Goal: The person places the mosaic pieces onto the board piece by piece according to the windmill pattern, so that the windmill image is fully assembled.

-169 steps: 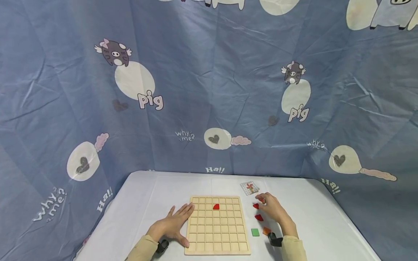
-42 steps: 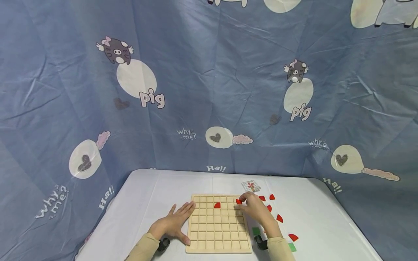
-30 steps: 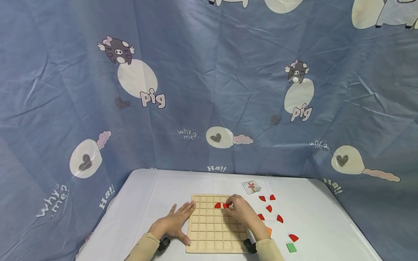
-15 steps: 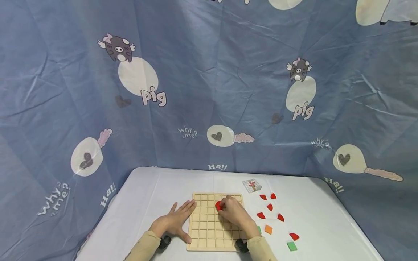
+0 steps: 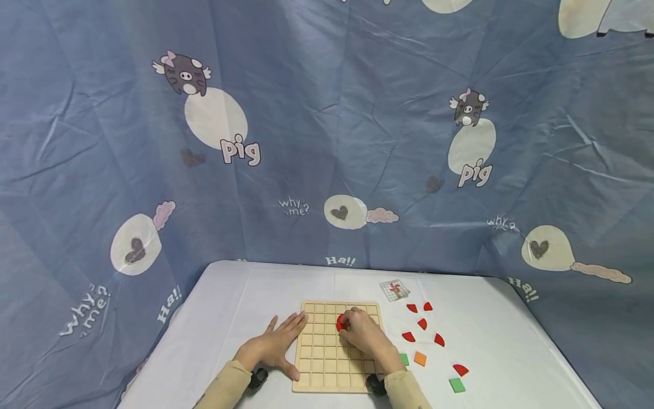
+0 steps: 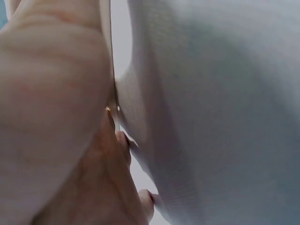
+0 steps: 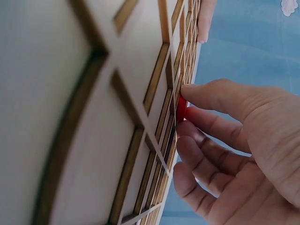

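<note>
A wooden grid board (image 5: 324,365) lies on the white table, its upper part partly hidden by my right hand (image 5: 364,332). That hand pinches a red quarter-circle piece (image 7: 181,108) between thumb and index finger, right at the board's surface in the right wrist view. Another red quarter-circle piece (image 5: 339,318) sits in a cell just above it, partly covered by the fingers. My left hand (image 5: 273,346) rests along the board's left edge, fingers straight and spread, thumb at the lower left; it holds nothing.
Several red quarter-circle pieces (image 5: 408,337), an orange square (image 5: 420,358) and green squares (image 5: 457,385) lie right of the board. A stack of pattern cards (image 5: 394,290) is at the upper right. A blue printed curtain (image 5: 306,113) stands behind the table.
My right hand has brought a red quarter-circle piece from the right side onto the board, then down-left beside the other red piece. My left hand keeps its place.
</note>
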`<state>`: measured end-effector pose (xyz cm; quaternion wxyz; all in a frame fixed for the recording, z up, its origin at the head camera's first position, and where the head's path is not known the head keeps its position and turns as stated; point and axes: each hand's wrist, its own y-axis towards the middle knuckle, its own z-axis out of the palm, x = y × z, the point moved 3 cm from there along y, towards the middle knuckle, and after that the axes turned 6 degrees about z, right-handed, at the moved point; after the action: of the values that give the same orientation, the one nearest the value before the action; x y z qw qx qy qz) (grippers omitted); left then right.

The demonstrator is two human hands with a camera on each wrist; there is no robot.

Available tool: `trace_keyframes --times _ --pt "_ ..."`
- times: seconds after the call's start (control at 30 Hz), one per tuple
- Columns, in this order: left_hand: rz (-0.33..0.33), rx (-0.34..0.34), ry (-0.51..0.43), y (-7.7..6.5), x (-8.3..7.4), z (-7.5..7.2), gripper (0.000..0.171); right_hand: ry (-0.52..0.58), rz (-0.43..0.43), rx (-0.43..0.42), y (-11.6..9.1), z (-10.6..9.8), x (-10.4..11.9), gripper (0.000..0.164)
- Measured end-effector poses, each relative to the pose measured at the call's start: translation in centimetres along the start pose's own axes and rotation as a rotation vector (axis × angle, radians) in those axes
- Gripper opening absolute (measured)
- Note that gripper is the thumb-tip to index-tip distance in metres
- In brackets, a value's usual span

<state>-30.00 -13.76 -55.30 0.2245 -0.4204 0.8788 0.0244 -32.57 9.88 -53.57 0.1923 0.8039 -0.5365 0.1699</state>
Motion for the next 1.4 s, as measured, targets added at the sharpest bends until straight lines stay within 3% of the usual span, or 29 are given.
trace_keyframes --times 0.43,0.8,1.2,1.4 --pt "-0.009 0.003 0.008 0.0 0.0 0.1 0.136 0.024 -0.041 0.008 0.18 0.16 -0.39 0.01" --pt "-0.012 -0.001 0.006 -0.05 -0.08 0.19 0.136 -0.018 -0.075 -0.026 0.15 0.22 -0.18 0.009" --pt "-0.001 0.004 -0.001 -0.03 0.1 0.04 0.136 0.018 0.019 -0.017 0.18 0.09 0.06 0.006" --pt "0.008 0.0 0.004 -0.02 0.18 0.1 0.137 -0.029 0.02 -0.044 0.23 0.24 0.33 0.008"
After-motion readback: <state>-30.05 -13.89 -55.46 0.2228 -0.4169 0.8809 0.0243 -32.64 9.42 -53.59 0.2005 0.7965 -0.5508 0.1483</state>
